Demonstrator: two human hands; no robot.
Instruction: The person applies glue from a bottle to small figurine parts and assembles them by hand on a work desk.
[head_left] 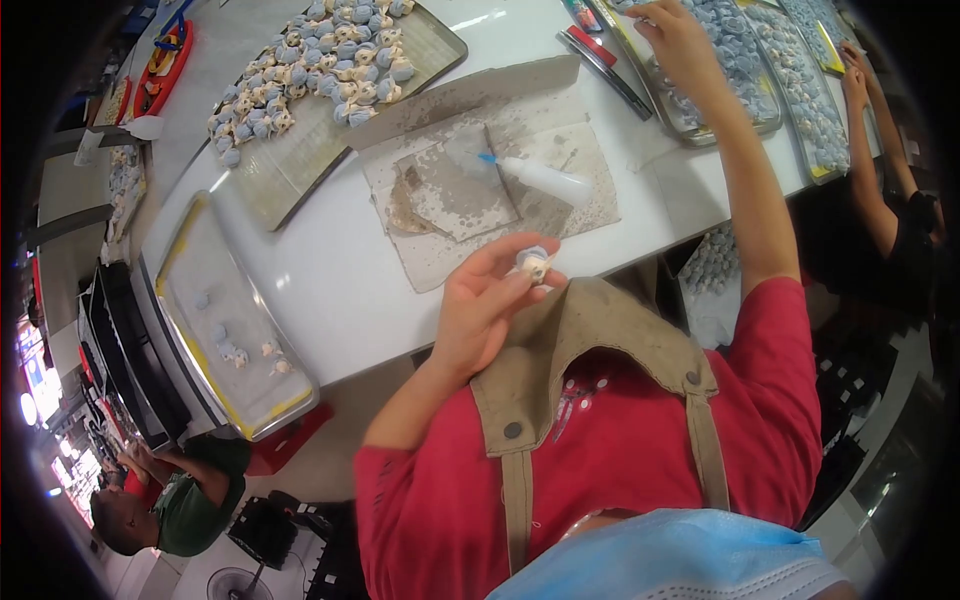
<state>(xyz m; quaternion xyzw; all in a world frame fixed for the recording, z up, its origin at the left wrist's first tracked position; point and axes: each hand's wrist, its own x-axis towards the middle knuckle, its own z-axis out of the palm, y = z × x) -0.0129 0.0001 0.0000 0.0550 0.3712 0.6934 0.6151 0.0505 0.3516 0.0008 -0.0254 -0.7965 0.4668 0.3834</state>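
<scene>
Close to my chest, my left hand (478,305) pinches a small cream and grey-blue figurine piece (534,262) between thumb and fingers. My right hand (686,52) reaches over the far right part of the table, above a tray (770,122) heaped with grey-blue pieces (712,42). Its fingers are bent and apart, and nothing shows between them. Beyond the left hand lies a stained, flattened cardboard piece (590,75). On it rests a white squeeze bottle (548,181) with a blue tip, lying on its side.
At the far left, a board (290,190) carries many cream and grey-blue figurines (320,55). A yellow-edged tray (200,270) with several loose pieces stands at the near left. A black pen-like tool (612,82) lies beside the cardboard. Other people's hands (856,80) are at the right.
</scene>
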